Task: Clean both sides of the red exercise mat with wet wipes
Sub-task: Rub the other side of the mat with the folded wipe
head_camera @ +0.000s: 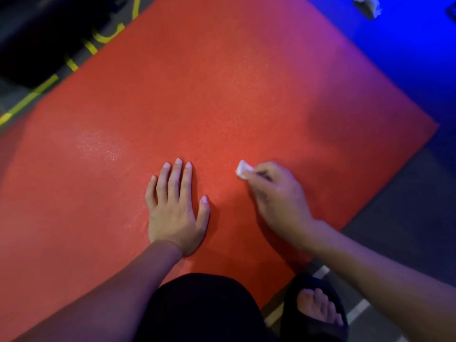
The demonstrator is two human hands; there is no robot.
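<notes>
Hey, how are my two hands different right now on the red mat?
The left hand lies flat on the red mat, fingers straight and together; the right hand is curled, knuckles up. The left hand holds nothing; the right hand pinches a small folded white wipe against the mat. The left hand sits nearer the mat's middle, the right nearer its edge. Both touch the mat.

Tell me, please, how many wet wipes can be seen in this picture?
2, it seems. One folded wipe is pinched in the right hand on the red mat. A crumpled white piece, probably another wipe, lies at the top right edge, too blurred to confirm.
</notes>
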